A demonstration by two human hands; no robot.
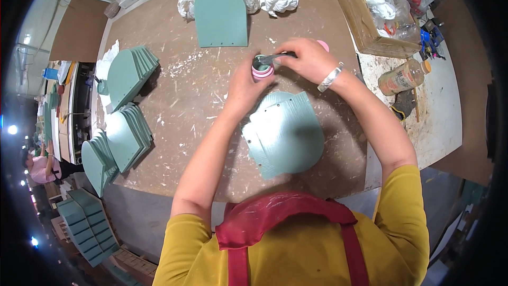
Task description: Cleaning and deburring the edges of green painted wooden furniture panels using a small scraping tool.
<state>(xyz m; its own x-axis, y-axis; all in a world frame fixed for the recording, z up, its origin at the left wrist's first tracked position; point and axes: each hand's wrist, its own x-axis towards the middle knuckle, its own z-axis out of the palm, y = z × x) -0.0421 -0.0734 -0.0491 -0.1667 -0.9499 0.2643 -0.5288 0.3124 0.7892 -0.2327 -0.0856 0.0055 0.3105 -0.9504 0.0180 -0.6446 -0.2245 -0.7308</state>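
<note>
Jar [262, 72]; dark tool [277, 56], tip indistinct

L & R upper limbs, overhead view. L elbow [191, 204] & R elbow [399, 160] are bending, w/ both forearms converging fwd. L forearm [209, 151] is slanting fwd & to the R; L wrist [234, 109] is lying approx. in line w/ it. L hand [245, 87] is gripping, thumb resting on the near R side, fingers curving along the L. R forearm [368, 106] is slanting fwd & to the L, R wrist [345, 81] continuing that line. R hand [307, 62] is pinching betw. thumb & fingers, back facing up, tips pointing L. Both hands are sitting close tog., R slightly farther fwd.
</note>
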